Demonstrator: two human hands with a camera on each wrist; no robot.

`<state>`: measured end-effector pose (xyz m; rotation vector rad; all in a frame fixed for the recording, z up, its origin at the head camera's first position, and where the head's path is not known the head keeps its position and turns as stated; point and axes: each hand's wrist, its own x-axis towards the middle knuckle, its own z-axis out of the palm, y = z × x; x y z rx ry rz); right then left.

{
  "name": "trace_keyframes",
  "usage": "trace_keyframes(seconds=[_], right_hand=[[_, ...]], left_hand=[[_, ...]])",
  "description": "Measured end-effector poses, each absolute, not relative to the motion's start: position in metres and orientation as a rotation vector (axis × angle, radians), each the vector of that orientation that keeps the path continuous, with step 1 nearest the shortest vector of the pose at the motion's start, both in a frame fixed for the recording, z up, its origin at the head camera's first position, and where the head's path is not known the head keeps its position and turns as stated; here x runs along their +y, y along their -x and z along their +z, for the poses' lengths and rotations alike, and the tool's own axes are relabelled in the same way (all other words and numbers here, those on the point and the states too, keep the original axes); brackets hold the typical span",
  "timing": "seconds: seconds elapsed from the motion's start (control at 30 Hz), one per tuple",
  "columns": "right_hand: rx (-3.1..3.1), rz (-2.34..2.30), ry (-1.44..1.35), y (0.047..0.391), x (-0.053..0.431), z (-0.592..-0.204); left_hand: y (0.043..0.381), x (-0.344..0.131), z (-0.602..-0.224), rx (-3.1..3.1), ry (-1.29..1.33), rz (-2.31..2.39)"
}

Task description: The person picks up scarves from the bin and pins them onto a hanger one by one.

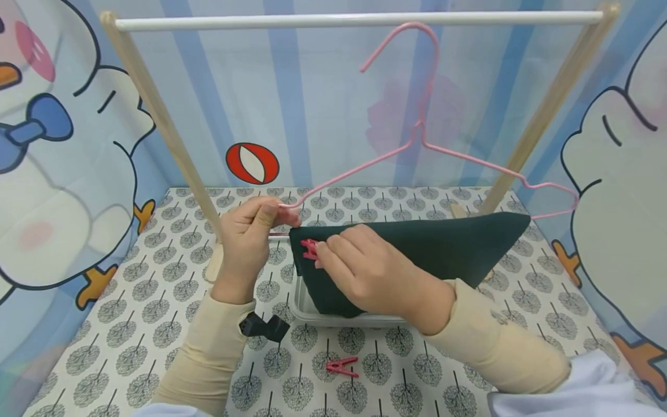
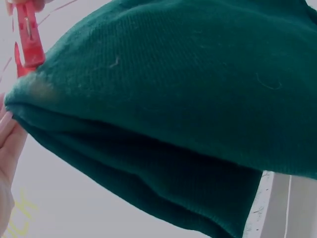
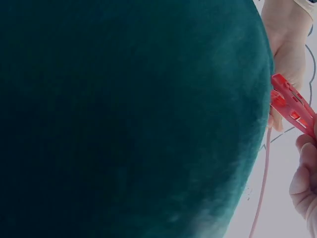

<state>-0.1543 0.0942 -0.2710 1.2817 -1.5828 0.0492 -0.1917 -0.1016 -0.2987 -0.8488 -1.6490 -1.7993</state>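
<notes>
A dark green cloth (image 1: pixel 432 237) hangs folded over the lower bar of a pink wire hanger (image 1: pixel 359 172). My left hand (image 1: pixel 246 243) pinches the hanger's left end, just beside the cloth's upper left corner. Between the thumb and fingers of my right hand (image 1: pixel 372 269) is a red clothespin (image 1: pixel 310 249), its tip right at the cloth's edge near that corner. The right wrist view shows the clothespin (image 3: pixel 294 106) angled against the cloth's edge. In the left wrist view, the green cloth (image 2: pixel 163 84) droops in two layers below the clothespin (image 2: pixel 29 39).
Behind the hanger stands a rack with a white rod (image 1: pixel 260 22) and wooden posts (image 1: pixel 161 116). A white tray (image 1: pixel 307 315) sits under the cloth. Another red clothespin (image 1: pixel 342 366) lies on the tree-patterned tablecloth (image 1: pixel 130 330) in front.
</notes>
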Motion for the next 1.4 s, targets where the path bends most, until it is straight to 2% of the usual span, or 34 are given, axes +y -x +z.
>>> trace_keyframes(seconds=[0.33,0.8,1.1,1.4], right_hand=[[-1.605,0.040,-1.263,0.145,0.098,-0.269],[-1.659,0.000,-1.208,0.151,0.096,-0.260],[-1.823,0.221,-1.254,0.159,0.091,-0.246],[-2.002,0.428,-1.257,0.169,0.089,-0.248]], left_hand=[[0.193,-0.097,-0.298,-1.586,0.950,-1.819],[0.190,-0.091,-0.298,-1.568,0.951,-1.808],[0.183,-0.087,-0.292,-1.473,0.923,-1.872],[0.180,-0.083,-0.294,-1.385,0.939,-1.985]])
